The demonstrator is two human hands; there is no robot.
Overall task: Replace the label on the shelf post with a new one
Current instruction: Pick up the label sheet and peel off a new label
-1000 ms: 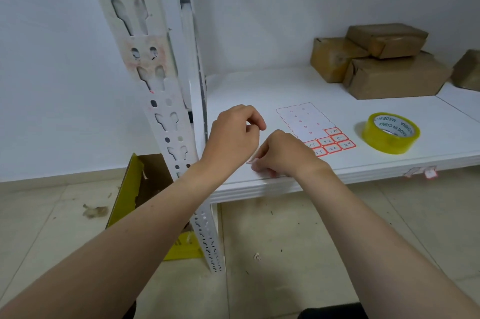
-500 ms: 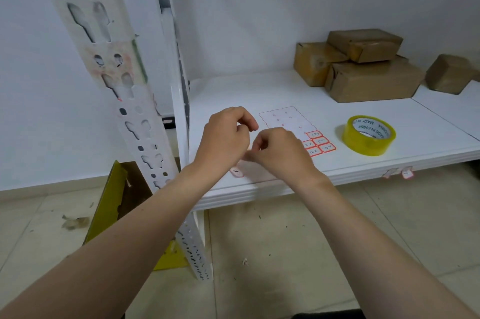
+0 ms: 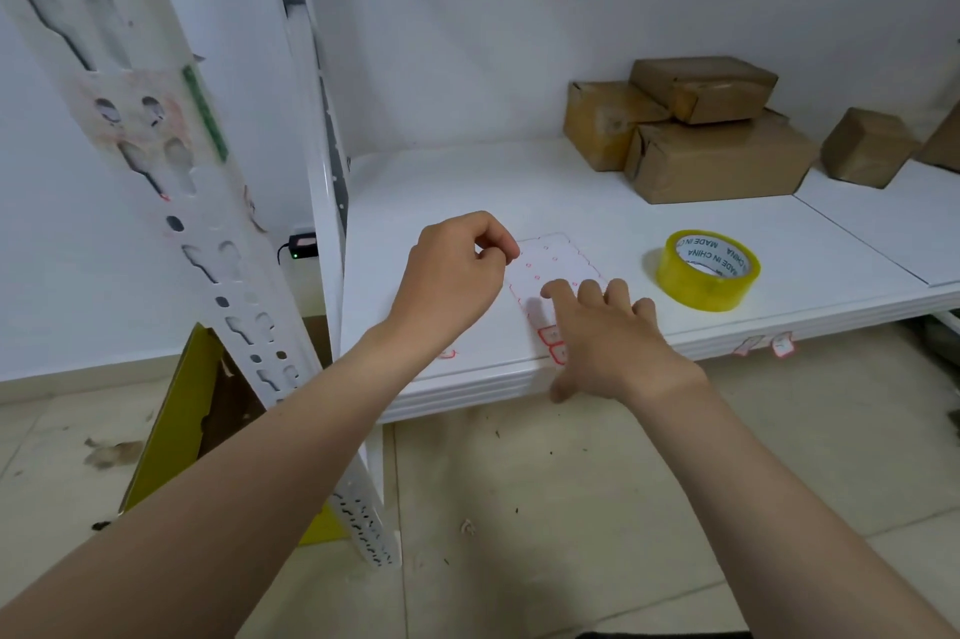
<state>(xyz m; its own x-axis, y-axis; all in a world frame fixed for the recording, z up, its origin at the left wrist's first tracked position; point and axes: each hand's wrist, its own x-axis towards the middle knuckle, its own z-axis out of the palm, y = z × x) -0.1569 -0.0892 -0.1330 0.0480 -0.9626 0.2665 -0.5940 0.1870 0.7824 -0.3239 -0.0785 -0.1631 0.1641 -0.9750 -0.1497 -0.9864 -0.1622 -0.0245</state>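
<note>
The white slotted shelf post (image 3: pixel 156 155) leans across the left foreground, with a stained patch of old label residue (image 3: pixel 132 118) around its slots. A label sheet (image 3: pixel 553 264) with red-bordered labels lies on the white shelf (image 3: pixel 467 181). My left hand (image 3: pixel 457 274) hovers over the shelf left of the sheet, thumb and forefinger pinched together; I see nothing between them. My right hand (image 3: pixel 608 342) lies palm down with its fingers spread over the near end of the sheet, covering most of the printed labels.
A yellow tape roll (image 3: pixel 707 270) sits right of the sheet. Brown parcels (image 3: pixel 717 144) are stacked at the back right. One small label (image 3: pixel 447 353) lies near the shelf edge, and two more (image 3: pixel 763 344) hang from the front lip. A yellow carton (image 3: pixel 176 425) stands on the floor.
My hands have come apart. The right hand has opened and moved right onto the label sheet. The left hand stays pinched, and the view has shifted left.
</note>
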